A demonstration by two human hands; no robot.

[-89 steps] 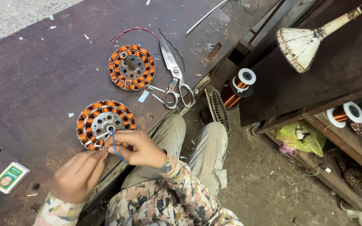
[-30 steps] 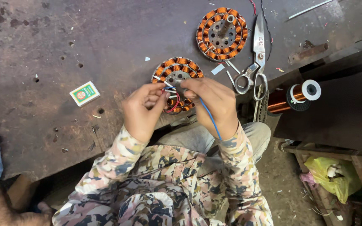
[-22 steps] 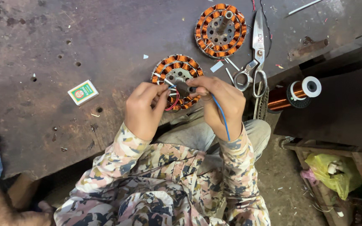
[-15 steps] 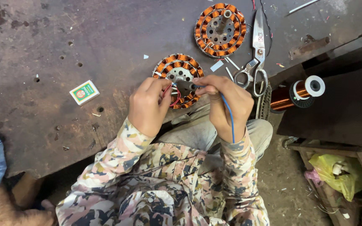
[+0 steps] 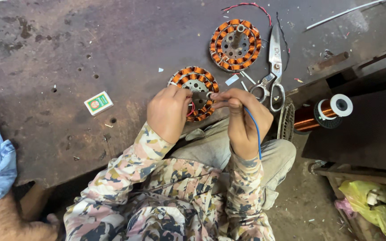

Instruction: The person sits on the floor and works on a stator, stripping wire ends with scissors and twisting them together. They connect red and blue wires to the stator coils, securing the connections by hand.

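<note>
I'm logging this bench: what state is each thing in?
Near stator: flat at the bench edge, both hands on it.
Far stator: flat, untouched.
Scissors: closed, lying flat.
Blue wire: pinched in right hand, trailing down.
Left hand: on near stator.
Spool: wound with copper, on its side.
Matchbox: closed, flat.

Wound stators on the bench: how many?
2. One stator lies at the bench edge under the left hand and right hand; the other stator lies farther back, beside the scissors.

Left hand (image 5: pixel 168 112) and right hand (image 5: pixel 243 119) are raised close together, fingers curled and pinching, wrists bent.
</note>
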